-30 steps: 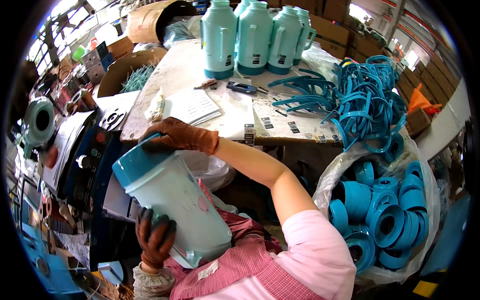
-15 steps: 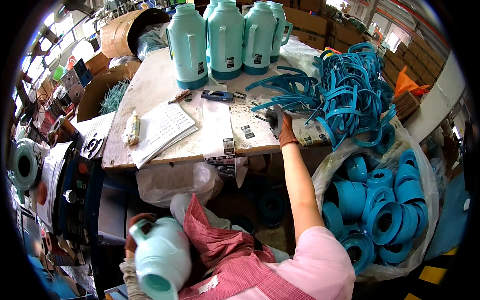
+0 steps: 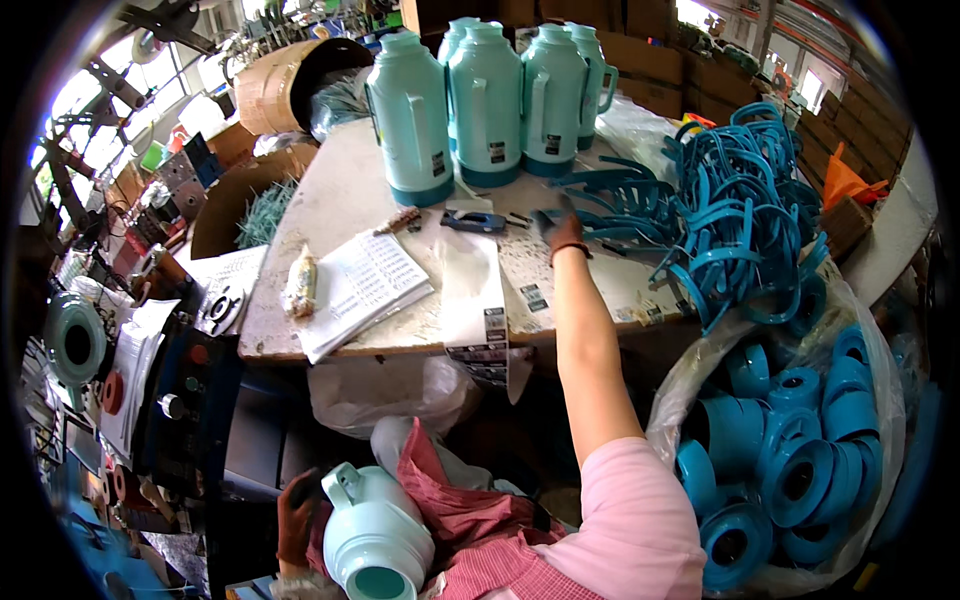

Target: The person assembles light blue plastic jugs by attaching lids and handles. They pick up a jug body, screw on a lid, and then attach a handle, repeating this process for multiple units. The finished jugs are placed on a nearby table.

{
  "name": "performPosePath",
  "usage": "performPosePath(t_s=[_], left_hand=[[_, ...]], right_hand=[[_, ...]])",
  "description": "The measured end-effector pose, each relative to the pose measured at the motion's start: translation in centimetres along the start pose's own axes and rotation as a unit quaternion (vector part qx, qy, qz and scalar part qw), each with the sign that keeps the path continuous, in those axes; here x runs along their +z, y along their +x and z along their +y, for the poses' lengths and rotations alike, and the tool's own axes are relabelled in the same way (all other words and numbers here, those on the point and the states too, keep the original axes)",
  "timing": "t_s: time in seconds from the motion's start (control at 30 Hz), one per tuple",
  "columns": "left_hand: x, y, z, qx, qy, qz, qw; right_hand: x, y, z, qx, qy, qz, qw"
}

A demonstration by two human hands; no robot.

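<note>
A mint-green vacuum flask body (image 3: 375, 530) lies tilted across my lap, its open round end toward me and its loop handle up. Beside its handle is my left hand (image 3: 296, 520), in a brown glove with dark fingertips; its fingers are stretched out and seem not to grip the flask. Over the table (image 3: 390, 225), my gloved right hand (image 3: 563, 235) reaches out with fingers apart, at the near tips of several blue plastic handle strips (image 3: 625, 205). Nothing shows in it. To its left lies a dark blue cutter-like tool (image 3: 473, 221), above a hanging strip of labels (image 3: 480, 330).
Several mint flasks (image 3: 485, 110) with blue bases stand at the table's back. A tangled heap of blue handles (image 3: 745, 210) fills the right side. Below it, a clear plastic bag (image 3: 665, 400) holds blue rings. Papers (image 3: 370, 295) lie at left, near a machine panel (image 3: 185, 385).
My right hand has moved slightly farther over the table toward the blue strips. The flask has settled lower on my lap, and my left hand has come off its handle. The view has shifted.
</note>
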State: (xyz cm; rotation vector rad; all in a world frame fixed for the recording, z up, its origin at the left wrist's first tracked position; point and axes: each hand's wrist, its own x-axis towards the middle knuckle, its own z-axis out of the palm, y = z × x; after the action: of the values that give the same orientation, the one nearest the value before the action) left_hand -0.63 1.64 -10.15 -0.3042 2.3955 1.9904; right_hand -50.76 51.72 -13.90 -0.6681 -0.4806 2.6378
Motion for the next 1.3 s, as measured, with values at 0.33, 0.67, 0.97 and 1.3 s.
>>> performPosePath(t_s=[0.33,0.67,0.97,1.3], left_hand=[[1.6,-7.4,5.9,0.188,0.043,0.067,0.979],[5.2,-8.8,9.6,0.448,0.298,0.027,0.842],[4.8,-11.0,7.9,0.395,0.261,0.193,0.859],[2.7,-11.5,7.1,0.43,0.178,0.251,0.849]], right_hand=[[1.1,-3.0,-8.3,-0.188,-0.066,-0.35,0.915],[4.3,-19.8,-5.5,-0.325,-0.44,-0.408,0.731],[-11.8,-47.9,8.3,0.306,-0.144,-0.4,0.852],[-14.6,-49.5,9.3,0.322,-0.148,-0.363,0.862]])
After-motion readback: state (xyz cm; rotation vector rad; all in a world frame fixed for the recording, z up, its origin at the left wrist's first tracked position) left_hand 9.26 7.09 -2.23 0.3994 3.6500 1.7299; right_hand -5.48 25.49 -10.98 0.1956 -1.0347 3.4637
